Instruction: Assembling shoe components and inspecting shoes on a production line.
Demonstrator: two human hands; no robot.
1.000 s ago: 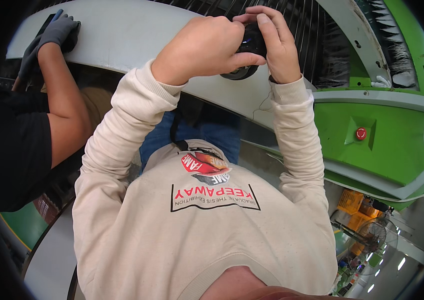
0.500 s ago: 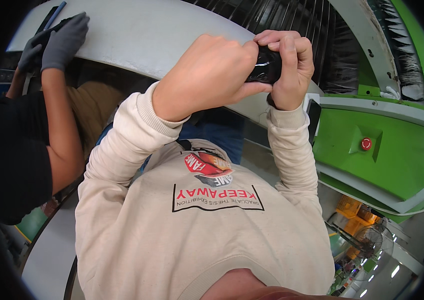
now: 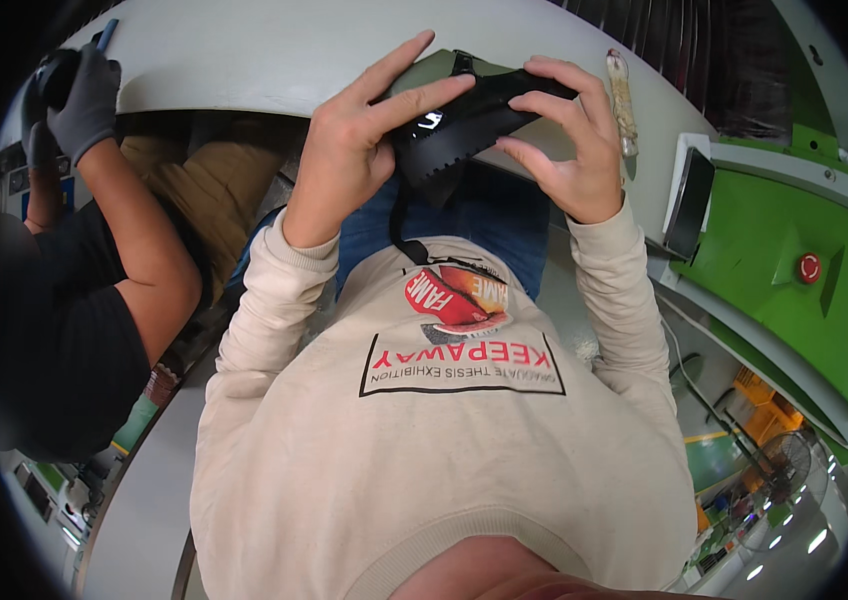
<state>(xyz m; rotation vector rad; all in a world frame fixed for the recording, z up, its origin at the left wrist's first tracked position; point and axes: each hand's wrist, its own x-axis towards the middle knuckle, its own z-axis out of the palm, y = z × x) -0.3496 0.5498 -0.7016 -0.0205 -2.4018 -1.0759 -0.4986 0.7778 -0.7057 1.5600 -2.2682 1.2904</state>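
Note:
A glossy black shoe (image 3: 474, 118) with a notched, chunky sole and a small buckle hangs between my hands, over the near edge of the white work surface. My left hand (image 3: 352, 140) holds its left end, with two fingers stretched across it and the thumb hidden behind. My right hand (image 3: 579, 135) curls round the other end, fingertips on the upper and thumb near the sole. An olive-green piece (image 3: 434, 68) shows behind the shoe; what it is I cannot tell.
A worn cream stick-like thing (image 3: 622, 100) lies on the white surface (image 3: 234, 55). To the right stands a green machine (image 3: 764, 270) with a red button (image 3: 807, 268). At left, a co-worker's grey-gloved hand (image 3: 86, 105) is at a dark object.
The shoe has come left and turned, so its sole edge and buckle now show. My hands have opened out from their tight grip around it. The view has shifted slightly.

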